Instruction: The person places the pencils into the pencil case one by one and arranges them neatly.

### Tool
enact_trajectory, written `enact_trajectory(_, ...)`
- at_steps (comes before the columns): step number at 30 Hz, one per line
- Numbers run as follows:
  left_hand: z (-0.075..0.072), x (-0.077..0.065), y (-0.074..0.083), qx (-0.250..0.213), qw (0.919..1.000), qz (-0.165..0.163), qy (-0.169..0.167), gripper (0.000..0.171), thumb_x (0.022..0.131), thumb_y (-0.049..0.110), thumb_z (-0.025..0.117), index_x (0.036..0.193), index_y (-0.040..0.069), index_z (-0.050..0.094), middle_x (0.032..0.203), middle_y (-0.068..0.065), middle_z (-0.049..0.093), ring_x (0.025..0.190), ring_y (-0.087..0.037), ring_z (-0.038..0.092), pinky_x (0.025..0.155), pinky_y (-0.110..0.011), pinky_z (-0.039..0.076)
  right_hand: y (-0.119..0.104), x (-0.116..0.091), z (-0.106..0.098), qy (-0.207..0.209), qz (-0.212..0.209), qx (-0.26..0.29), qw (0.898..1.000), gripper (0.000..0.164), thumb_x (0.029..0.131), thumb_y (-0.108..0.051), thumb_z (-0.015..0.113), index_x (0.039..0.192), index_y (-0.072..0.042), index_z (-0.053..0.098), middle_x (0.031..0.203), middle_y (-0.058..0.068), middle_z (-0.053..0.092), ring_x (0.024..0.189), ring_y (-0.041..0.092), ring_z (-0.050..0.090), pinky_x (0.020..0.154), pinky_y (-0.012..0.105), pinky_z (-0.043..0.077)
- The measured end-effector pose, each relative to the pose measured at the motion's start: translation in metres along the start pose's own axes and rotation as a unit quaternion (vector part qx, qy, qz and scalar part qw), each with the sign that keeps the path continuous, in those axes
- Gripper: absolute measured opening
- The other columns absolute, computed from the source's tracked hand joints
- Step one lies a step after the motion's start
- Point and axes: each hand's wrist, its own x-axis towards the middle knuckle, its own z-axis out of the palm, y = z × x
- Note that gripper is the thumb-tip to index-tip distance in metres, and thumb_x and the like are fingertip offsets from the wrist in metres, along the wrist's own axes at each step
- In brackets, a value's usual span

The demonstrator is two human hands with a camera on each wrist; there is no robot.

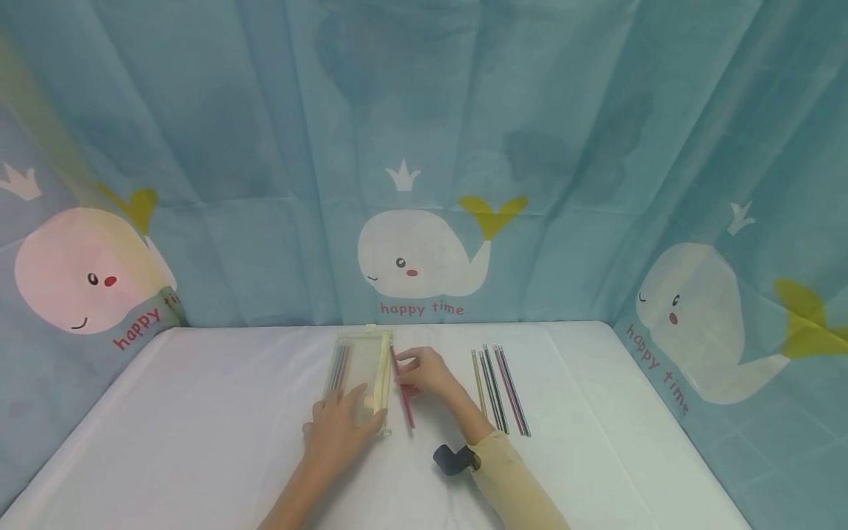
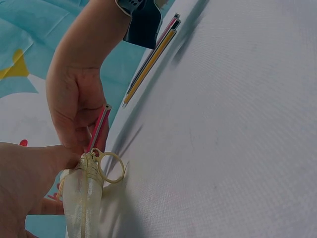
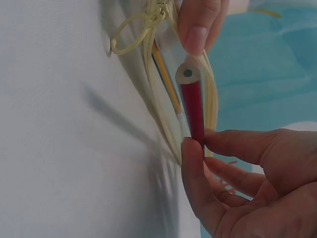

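Note:
My right hand (image 1: 424, 372) pinches a red pencil (image 1: 403, 390) between thumb and fingers, beside the zipped edge of a see-through mesh pencil pouch (image 1: 363, 346). In the right wrist view the pencil's flat end points toward the camera, in front of the pouch's open zip. A yellow pencil (image 3: 167, 79) shows inside that opening. My left hand (image 1: 339, 427) holds the near end of the pouch, thumb at the zip edge and fingers spread over the mesh. Several pencils (image 1: 340, 364) lie inside along the pouch's left side.
To the right, several pencils (image 1: 501, 390) lie in a loose row on the white table (image 1: 218, 442). A ring zip pull (image 2: 113, 167) hangs at the pouch's near end. Blue whale-print curtains (image 1: 265, 258) stand behind the table and along both sides.

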Motion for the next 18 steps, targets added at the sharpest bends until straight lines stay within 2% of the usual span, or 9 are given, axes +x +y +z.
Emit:
enact_trajectory(11, 0.0, 0.001, 0.0, 0.011, 0.9999, -0.003, -0.006, 0.067, 0.095, 0.054, 0.072, 0.146, 0.012, 0.062, 0.14, -0.029, 0.056, 0.124, -0.055, 0.052, 0.085, -0.071, 0.046, -0.001, 0.009, 0.01, -0.005, -0.014, 0.018, 1.0, 0.041, 0.089, 0.0, 0.078, 0.128, 0.007, 0.069, 0.097, 0.018, 0.078, 0.071, 0.018, 0.073, 0.065, 0.03, 0.061)
enact_trajectory(18, -0.001, 0.0, 0.001, 0.017, 0.9998, -0.002, -0.01, 0.068, 0.096, 0.055, 0.07, 0.148, 0.012, 0.06, 0.141, -0.029, 0.056, 0.125, -0.055, 0.051, 0.087, -0.072, 0.046, -0.002, 0.013, 0.017, 0.004, -0.018, 0.033, 0.999, 0.043, 0.088, 0.002, 0.077, 0.129, 0.011, 0.067, 0.101, 0.023, 0.078, 0.08, 0.028, 0.077, 0.068, 0.031, 0.062)
